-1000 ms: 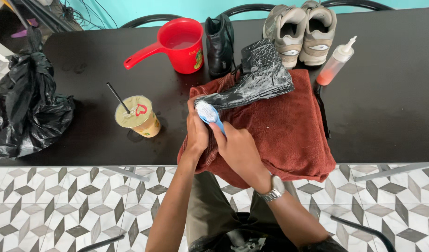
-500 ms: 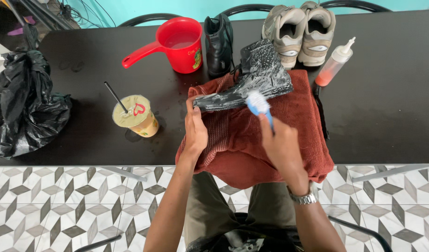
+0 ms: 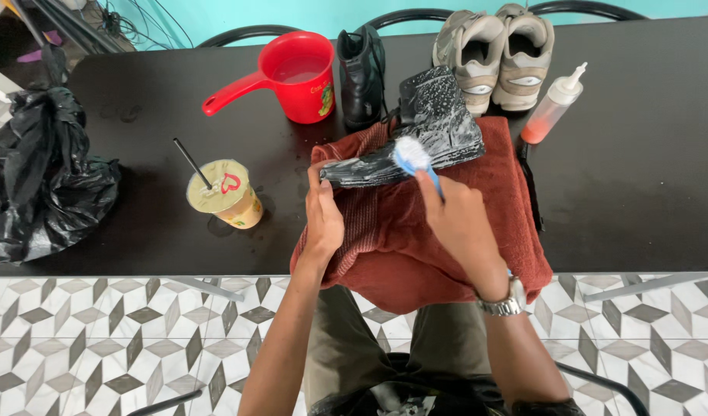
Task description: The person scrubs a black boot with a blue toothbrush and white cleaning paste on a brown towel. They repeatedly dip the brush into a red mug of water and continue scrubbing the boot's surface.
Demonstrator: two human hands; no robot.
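The soapy black boot (image 3: 415,139) lies on its side on the rust-red towel (image 3: 415,231) on the bench (image 3: 138,115), long axis running left-right, the left hand (image 3: 323,219) pinning its toe while right hand (image 3: 458,219) fingers clasp a blue brush (image 3: 411,156) against its sole.

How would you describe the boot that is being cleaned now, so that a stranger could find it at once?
On the black table, find the rust-red towel at the near edge. The black boot lies on its side across the towel's far end, the left hand at its toe and the right hand holding a blue brush on it. Unlike the upright black boot behind it, it is covered in white foam.
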